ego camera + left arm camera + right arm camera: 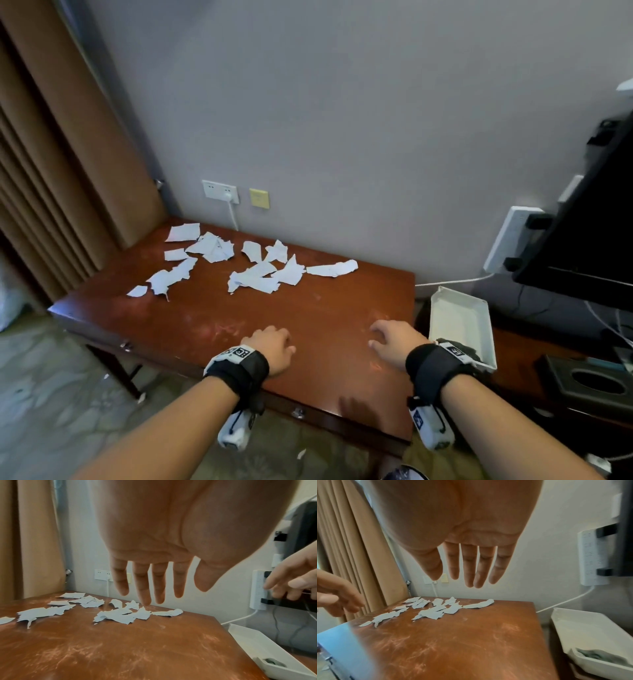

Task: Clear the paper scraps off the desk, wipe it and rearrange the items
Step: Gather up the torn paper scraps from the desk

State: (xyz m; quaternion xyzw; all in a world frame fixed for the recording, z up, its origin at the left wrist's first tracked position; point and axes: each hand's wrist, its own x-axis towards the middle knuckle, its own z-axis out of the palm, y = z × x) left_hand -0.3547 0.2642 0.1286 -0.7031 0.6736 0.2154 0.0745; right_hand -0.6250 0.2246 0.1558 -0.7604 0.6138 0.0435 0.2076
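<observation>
Several torn white paper scraps point(253, 270) point(118, 615) point(435, 612) lie scattered over the far half of the reddish-brown desk point(308, 318) point(120, 649) point(462, 642). My left hand point(270, 346) point(150, 585) hovers palm down above the desk's near part, fingers straight and spread, holding nothing. My right hand point(394, 339) point(469, 572) hovers beside it to the right, also flat and empty. Both hands are well short of the scraps. A dark cloth point(597, 655) lies in the near end of a white tray point(459, 318) point(257, 643) point(583, 626).
The white tray stands tilted off the desk's right edge. A dark screen point(589, 219) and a white power strip point(510, 240) are on the wall at right, with a dark tissue box point(596, 383) below. Curtains point(51, 154) hang at left. Wall sockets point(221, 191) sit behind the desk.
</observation>
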